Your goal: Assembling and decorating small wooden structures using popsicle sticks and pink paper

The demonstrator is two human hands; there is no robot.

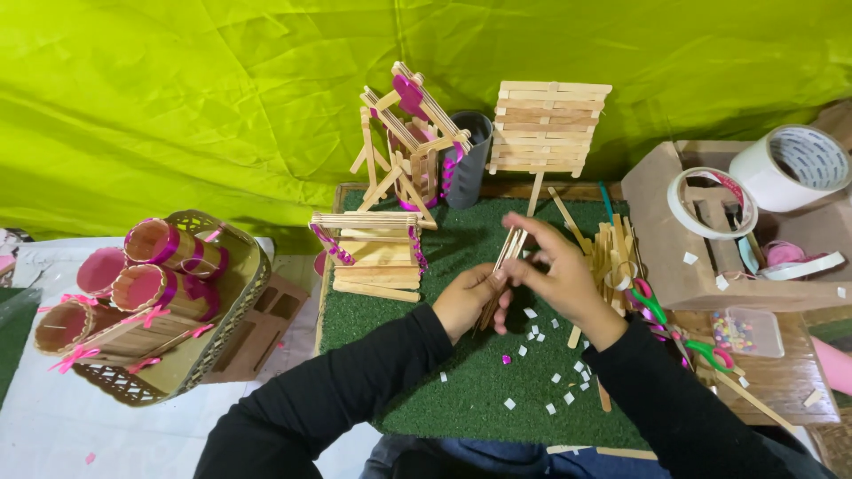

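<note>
Both hands, left (468, 300) and right (557, 270), apparently pinch the stick bundle (500, 275) between them over the green mat (461, 372).

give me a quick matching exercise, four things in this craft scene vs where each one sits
Things:
1. bundle of craft sticks
2. woven basket
3. tape rolls
4. green-handled scissors

Places:
A. on the cardboard box at far right
B. held between both hands over the green mat
C. left of the mat, filled with pink-ribboned stick cups
D. at the mat's right edge, beside the loose stick pile

Pairs: 1-B, 2-C, 3-A, 4-D
</note>
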